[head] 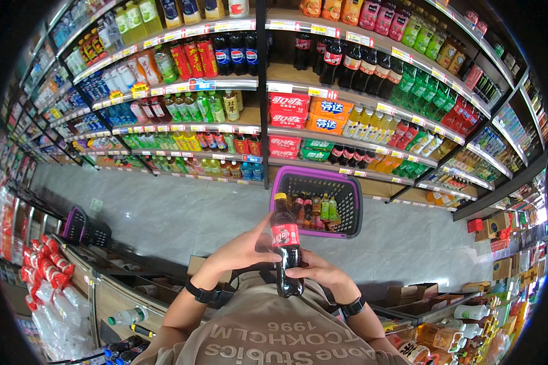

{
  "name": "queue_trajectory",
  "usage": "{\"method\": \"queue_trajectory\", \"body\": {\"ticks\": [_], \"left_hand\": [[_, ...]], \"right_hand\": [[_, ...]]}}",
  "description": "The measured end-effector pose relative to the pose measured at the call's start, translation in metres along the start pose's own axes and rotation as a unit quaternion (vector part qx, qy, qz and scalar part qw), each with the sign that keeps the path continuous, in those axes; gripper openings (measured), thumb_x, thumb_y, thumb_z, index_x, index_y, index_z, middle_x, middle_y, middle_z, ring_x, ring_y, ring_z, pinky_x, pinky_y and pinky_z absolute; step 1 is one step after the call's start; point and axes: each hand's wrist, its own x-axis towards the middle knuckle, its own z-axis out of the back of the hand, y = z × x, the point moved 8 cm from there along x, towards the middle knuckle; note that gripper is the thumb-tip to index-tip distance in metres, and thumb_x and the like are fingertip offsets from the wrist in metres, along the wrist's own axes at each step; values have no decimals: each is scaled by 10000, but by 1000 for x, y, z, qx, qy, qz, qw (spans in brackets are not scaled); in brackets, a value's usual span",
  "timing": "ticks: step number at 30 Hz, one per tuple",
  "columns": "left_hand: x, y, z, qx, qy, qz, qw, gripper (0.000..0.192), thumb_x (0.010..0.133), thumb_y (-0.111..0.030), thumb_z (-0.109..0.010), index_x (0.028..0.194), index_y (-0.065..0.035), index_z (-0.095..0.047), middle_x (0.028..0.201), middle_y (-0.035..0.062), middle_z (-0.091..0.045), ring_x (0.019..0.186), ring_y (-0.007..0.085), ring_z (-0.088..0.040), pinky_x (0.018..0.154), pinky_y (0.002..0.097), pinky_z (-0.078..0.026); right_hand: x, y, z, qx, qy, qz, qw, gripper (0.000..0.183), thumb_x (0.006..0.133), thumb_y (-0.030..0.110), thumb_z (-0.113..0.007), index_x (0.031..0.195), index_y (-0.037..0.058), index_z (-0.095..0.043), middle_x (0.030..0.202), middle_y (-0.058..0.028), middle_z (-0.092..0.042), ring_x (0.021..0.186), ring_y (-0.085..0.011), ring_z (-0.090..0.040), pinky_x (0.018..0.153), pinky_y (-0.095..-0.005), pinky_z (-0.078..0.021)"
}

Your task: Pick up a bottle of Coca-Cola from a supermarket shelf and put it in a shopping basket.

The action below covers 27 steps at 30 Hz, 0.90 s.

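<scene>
Both hands hold one Coca-Cola bottle (288,260) with a yellow cap and a red label, upright in front of my body. My left hand (244,251) grips it from the left side, the thumb across the bottle and the fingers behind it. On the right side, my right hand (322,269) holds it lower down, near the base. Beyond the bottle, a dark shopping basket (354,200) with a purple rim stands on the floor by the shelves. Several drink bottles (325,207) lie or stand inside it; the cola bottle's top hides part of them.
Shelves (237,84) of bottles, cans and multipacks curve across the front. Another purple-rimmed basket (87,228) stands at the left. Wooden display units (107,292) with bagged goods and bottles flank me. Cardboard boxes (411,294) lie at the right, beside grey tiled floor (201,205).
</scene>
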Motion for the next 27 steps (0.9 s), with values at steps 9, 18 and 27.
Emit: {"method": "queue_trajectory", "body": {"ticks": [9,18,27], "left_hand": [[1,-1,-2,-9,2,1,1000,1141,895,-188,-820,1665,-95,18,1090,163,-727,1019,252,-711,928,381,-540],[1,-3,0,-17,9,20,1000,1099,906,-168,-811,1667,-83,-23,1152,178,-713,1093,249,-687,1005,386,-509],[1,1,0,-9,5,21,1000,1115,896,-167,-821,1669,-89,-21,1137,170,-716,1090,247,-690,1005,390,-511]], "right_hand": [[-1,4,-2,17,3,5,1000,752,908,200,-803,1524,2,-420,1381,-84,-581,1271,-177,-533,1091,-352,-433],[2,2,0,18,5,10,1000,725,912,184,-796,1512,-9,-438,1344,-83,-609,1242,-179,-557,1081,-346,-441],[0,5,-2,9,-2,5,1000,709,913,201,-796,1504,6,-455,1342,-74,-609,1240,-175,-553,1087,-341,-431]]}}
